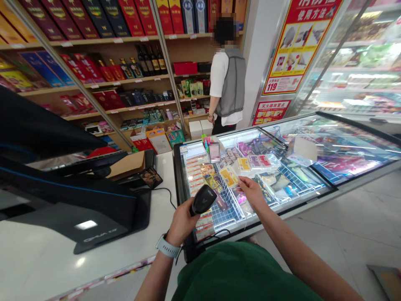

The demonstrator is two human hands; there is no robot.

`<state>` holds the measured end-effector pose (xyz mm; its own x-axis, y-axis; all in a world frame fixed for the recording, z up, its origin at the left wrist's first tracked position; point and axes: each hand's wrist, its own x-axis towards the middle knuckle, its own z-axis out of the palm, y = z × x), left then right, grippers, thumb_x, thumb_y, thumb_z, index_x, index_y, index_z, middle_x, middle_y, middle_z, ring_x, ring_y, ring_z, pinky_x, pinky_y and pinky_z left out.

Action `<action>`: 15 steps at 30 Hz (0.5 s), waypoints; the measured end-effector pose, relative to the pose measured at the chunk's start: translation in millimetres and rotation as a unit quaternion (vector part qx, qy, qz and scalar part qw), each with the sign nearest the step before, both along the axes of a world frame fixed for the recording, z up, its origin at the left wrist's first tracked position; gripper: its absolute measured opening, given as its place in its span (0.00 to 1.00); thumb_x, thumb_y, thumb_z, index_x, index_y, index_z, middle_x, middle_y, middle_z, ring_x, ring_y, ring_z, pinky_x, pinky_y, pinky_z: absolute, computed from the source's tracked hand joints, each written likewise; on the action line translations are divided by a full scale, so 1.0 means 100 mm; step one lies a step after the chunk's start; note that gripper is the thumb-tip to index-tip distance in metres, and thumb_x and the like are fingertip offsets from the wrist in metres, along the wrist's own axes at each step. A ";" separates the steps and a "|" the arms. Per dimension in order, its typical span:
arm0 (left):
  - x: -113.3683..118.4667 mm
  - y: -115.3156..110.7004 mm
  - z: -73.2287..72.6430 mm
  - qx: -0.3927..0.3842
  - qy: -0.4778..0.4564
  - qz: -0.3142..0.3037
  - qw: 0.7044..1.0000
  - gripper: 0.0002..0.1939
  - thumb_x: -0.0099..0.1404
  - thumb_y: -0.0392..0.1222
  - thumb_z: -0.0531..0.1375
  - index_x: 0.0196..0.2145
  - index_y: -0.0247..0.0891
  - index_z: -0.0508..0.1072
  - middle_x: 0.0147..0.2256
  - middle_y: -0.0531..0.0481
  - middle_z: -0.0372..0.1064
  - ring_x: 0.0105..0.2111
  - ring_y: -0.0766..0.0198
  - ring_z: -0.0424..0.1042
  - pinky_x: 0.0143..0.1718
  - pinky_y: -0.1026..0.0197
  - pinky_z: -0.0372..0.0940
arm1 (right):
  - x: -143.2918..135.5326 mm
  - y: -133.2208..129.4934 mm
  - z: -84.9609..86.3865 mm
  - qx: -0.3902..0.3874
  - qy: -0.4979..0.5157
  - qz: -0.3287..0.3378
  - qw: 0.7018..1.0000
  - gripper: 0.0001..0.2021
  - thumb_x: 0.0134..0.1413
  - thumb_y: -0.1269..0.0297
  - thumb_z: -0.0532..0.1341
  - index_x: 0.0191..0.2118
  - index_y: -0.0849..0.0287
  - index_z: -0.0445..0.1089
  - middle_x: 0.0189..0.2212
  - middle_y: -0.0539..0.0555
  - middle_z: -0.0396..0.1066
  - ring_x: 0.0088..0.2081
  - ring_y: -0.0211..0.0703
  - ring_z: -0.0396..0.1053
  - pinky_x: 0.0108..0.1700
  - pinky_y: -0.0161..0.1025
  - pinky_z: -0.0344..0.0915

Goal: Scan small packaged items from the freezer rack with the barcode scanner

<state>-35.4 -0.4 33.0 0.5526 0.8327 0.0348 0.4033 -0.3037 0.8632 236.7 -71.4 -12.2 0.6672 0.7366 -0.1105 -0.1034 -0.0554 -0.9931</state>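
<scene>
My left hand [182, 223] is wrapped round the handle of a black barcode scanner [203, 200], its head tilted up over the near left corner of the glass-topped freezer [233, 213]. Between the fingertips of my right hand [251, 190] is the edge of a flat yellow-and-white package [229, 177], held above the glass. Just beyond it, a row of clear packs with yellow, purple and red labels [258, 163] lies on the freezer top. The scanner's head faces away from me, so its window is hidden. A gap separates scanner and package.
A black checkout terminal [103, 209] stands on the white counter [46, 259] at left. Behind the freezer, a person in a grey vest [233, 83] faces shelves of boxed bottles [103, 19]. An open carton [303, 151] rests on the freezer. A thin cable [167, 190] crosses the counter.
</scene>
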 end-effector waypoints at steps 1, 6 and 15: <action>0.02 0.02 0.00 -0.003 -0.007 0.007 1.000 0.20 0.49 0.34 0.61 0.43 0.38 0.75 0.37 0.47 0.77 0.40 0.54 0.74 0.43 0.56 0.67 | 0.00 0.01 0.01 0.002 0.002 0.000 1.000 0.14 0.45 0.61 0.66 0.40 0.58 0.75 0.33 0.51 0.77 0.32 0.39 0.73 0.33 0.36 0.71; 0.10 0.17 0.04 0.060 -0.006 -0.005 0.998 0.18 0.51 0.34 0.60 0.42 0.39 0.75 0.38 0.47 0.76 0.41 0.54 0.73 0.42 0.57 0.67 | -0.01 0.04 0.10 0.009 -0.017 -0.008 1.000 0.15 0.45 0.59 0.66 0.41 0.58 0.75 0.34 0.51 0.77 0.31 0.39 0.72 0.35 0.38 0.71; 0.19 0.37 0.01 0.253 0.083 -0.007 0.964 0.19 0.55 0.28 0.56 0.44 0.38 0.71 0.40 0.45 0.73 0.42 0.55 0.70 0.45 0.56 0.62 | -0.03 0.03 0.22 0.029 -0.007 -0.020 0.999 0.17 0.45 0.57 0.66 0.42 0.58 0.74 0.35 0.52 0.77 0.30 0.39 0.72 0.38 0.41 0.70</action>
<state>-16.1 36.2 33.5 0.5967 0.7248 0.3444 0.5156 -0.6751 0.5276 234.2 -67.9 9.5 0.6980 0.7137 -0.0585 -0.0906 0.0070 -0.9959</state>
